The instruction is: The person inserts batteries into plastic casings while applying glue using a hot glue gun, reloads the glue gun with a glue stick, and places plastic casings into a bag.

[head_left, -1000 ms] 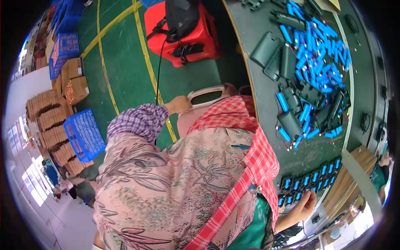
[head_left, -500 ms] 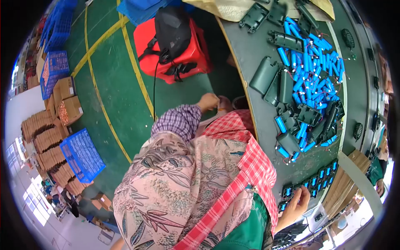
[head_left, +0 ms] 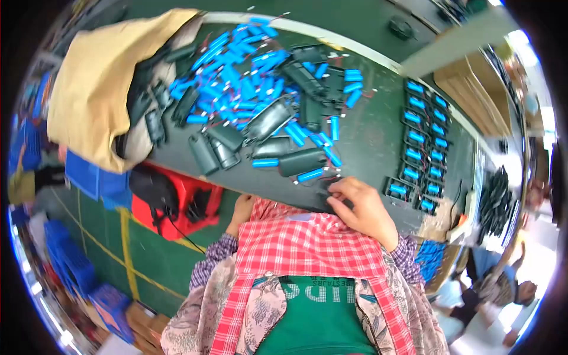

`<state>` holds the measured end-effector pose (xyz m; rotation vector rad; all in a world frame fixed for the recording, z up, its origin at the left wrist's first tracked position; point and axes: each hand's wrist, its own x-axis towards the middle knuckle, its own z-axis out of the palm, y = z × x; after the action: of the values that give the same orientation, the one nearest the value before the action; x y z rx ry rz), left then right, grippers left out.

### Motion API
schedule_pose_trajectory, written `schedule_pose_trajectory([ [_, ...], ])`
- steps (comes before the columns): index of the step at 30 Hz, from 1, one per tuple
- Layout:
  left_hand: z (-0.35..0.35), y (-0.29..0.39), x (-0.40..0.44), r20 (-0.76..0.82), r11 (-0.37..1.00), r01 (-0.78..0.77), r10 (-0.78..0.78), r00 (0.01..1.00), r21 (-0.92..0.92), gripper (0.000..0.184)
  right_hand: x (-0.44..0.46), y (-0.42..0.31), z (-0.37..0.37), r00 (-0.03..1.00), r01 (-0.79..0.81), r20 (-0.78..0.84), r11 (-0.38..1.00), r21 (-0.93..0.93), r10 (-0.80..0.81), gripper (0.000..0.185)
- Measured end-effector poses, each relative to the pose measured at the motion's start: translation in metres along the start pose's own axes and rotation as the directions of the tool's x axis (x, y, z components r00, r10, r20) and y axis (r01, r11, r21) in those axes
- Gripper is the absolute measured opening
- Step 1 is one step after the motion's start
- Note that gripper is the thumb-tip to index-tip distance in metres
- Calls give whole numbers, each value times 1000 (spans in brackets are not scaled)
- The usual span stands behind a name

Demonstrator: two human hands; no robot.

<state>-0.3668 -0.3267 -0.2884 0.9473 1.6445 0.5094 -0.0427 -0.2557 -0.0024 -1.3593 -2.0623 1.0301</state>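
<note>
My right hand (head_left: pixel 361 208) is at the table's near edge, its fingers bent and closed around something dark and blurred that I cannot make out. My left hand (head_left: pixel 241 210) is low beside the red checked apron (head_left: pixel 307 245), just under the table edge, with its fingers mostly hidden. Beyond my right hand lie loose blue battery packs (head_left: pixel 245 89) with thin wires, heaped among dark green plastic casings (head_left: pixel 303 161). To the right, casings with blue packs fitted inside (head_left: pixel 414 154) stand in two rows.
A tan sack (head_left: pixel 94 89) covers the table's left end. Below it are a red stool (head_left: pixel 204 216) with a black bag (head_left: pixel 152 189) on it, and a blue crate (head_left: pixel 83 174). Cardboard (head_left: pixel 476 89) stands at the far right. Other people (head_left: pixel 503 290) are at the lower right.
My view has swung right, towards the table. My right hand has moved from the rows of filled casings to the near table edge. My left hand stays low by the apron.
</note>
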Motion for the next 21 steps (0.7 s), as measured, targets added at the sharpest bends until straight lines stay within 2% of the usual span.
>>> schedule_pose_trajectory([
  [1, -6, -13, 7, 46, 1000, -18, 18, 999, -11, 43, -3, 3, 1, 1000, 5, -9, 1000, 17, -5, 17],
  [3, -14, 3, 3, 34, 974, -197, 202, 979, -110, 35, -14, 8, 5, 998, 18, -65, 999, -32, -20, 19],
  [4, 7, 38, 47, 172, 958, -273, 285, 943, -89, 35, -21, 15, 6, 995, 22, -98, 999, -39, -25, 19],
  [5, 43, 78, 90, 319, 922, -385, 380, 868, -50, 34, -28, 20, 7, 991, 10, -134, 1000, -26, -14, 18],
  [7, 143, 163, 145, 582, 792, -609, 520, 625, -53, 34, -40, 34, 14, 980, 5, -199, 999, -44, -14, 20],
  [8, 190, 197, 151, 675, 717, -693, 549, 493, -77, 33, -46, 38, 17, 979, -74, -190, 997, -5, 72, 21],
  [9, 227, 220, 151, 736, 648, -754, 561, 379, -106, 33, -48, 47, 23, 969, -66, -234, 995, 72, 81, 21],
  [11, 267, 259, 149, 781, 510, -848, 585, 219, -144, 32, -53, 56, 26, 946, -46, -316, 997, 68, 65, 19],
  [12, 276, 273, 154, 782, 446, -883, 599, 174, -145, 32, -52, 59, 27, 930, -16, -361, 989, 148, 68, 16],
  [13, 279, 285, 159, 777, 383, -913, 614, 139, -140, 32, -50, 62, 31, 916, 28, -396, 974, 226, 66, 15],
  [16, 291, 310, 174, 768, 216, -971, 638, 57, -107, 31, -46, 69, 34, 875, 82, -483, 970, 228, 40, 13],
  [19, 333, 349, 166, 748, 32, -992, 661, -69, -120, 30, -42, 77, 33, 800, 194, -599, 959, 209, -31, 9],
  [21, 367, 373, 157, 719, -80, -988, 679, -149, -129, 29, -40, 82, 36, 806, 192, -588, 970, 148, -70, 9],
])
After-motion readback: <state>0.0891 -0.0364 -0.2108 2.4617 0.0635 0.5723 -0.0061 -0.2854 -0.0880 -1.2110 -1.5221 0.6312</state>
